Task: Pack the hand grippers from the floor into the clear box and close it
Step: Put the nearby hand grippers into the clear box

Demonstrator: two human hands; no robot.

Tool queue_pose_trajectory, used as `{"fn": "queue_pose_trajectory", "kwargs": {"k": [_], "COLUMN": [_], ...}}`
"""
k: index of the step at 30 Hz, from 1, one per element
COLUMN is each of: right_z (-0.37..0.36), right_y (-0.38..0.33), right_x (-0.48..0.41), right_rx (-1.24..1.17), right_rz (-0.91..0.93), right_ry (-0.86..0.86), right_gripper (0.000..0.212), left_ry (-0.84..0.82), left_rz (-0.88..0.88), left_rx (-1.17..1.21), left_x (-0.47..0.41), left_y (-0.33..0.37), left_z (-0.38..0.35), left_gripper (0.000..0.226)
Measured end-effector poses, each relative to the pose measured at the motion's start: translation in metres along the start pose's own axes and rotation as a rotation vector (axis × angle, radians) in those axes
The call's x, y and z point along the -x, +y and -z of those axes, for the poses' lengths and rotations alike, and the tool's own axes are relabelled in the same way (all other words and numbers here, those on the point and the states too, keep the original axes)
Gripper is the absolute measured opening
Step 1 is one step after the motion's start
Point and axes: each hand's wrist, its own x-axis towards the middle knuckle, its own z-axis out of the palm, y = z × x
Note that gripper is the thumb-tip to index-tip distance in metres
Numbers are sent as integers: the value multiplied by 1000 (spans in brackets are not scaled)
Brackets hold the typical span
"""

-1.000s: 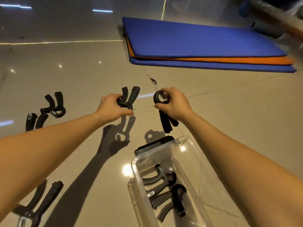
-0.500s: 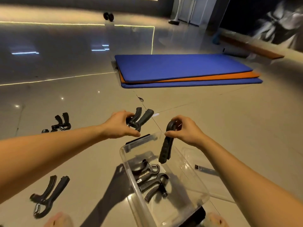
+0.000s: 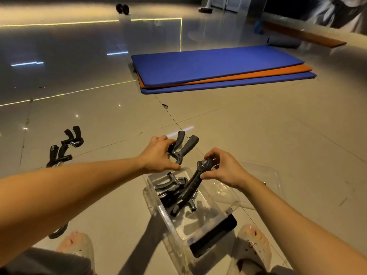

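1. You are lowering a black plastic hand gripper (image 3: 189, 188) with a steel coil spring, handles first, into the clear plastic box (image 3: 154, 207). Its lower tips are reaching down among the black grippers already inside (image 3: 168, 185).
2. Your right hand (image 3: 224, 171) is pinching its spring end, fingers curled narrowly round the head, handles hanging below them.
3. Your left hand (image 3: 156, 155) is gripping a second black gripper (image 3: 183, 145) by its head over the box's far rim, handles fanning up beyond the fingers.
4. Risk: the dangling handles may be snagging on the pile and propping up, which would keep the clear lid (image 3: 272, 175), lying beside the box, from seating.
5. Spare black grippers (image 3: 65, 147) are lying on the floor at your left.
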Motion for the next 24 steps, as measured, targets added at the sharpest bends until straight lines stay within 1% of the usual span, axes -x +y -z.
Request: {"fn": "queue_pose_trajectory", "kwargs": {"k": [2,5,8,11,15,19,22,24], "right_z": [-6,-20,-35,-47,-56,-67,-71,-72], "right_y": [10,26,39,48,59,66,73,74], "right_x": [4,5,4,2,1,1,1,2], "right_rx": [-1,51,99,156,152,149,153,167], "right_rz": [-39,-45,-56,-69,-102,-108,-117,-121], "right_ry": [-3,-53,-111,-156,-167,-211,-241,-280], "right_gripper": [56,56,54,49,41,38,37,41], "left_ry": [48,141,179,219,223,214,231,246], "left_rz": [7,53,79,64,23,33,45,41], "left_rx": [7,53,74,90,66,44,43,48], "left_x": [1,3,9,17,17,11,6,5], "left_y": [-5,-19,-36,-49,-63,-74,-79,-80], "left_z": [-9,-21,-36,-49,-57,-59,-65,-70], "left_gripper": [88,92,96,99,100,99,98,97]}}
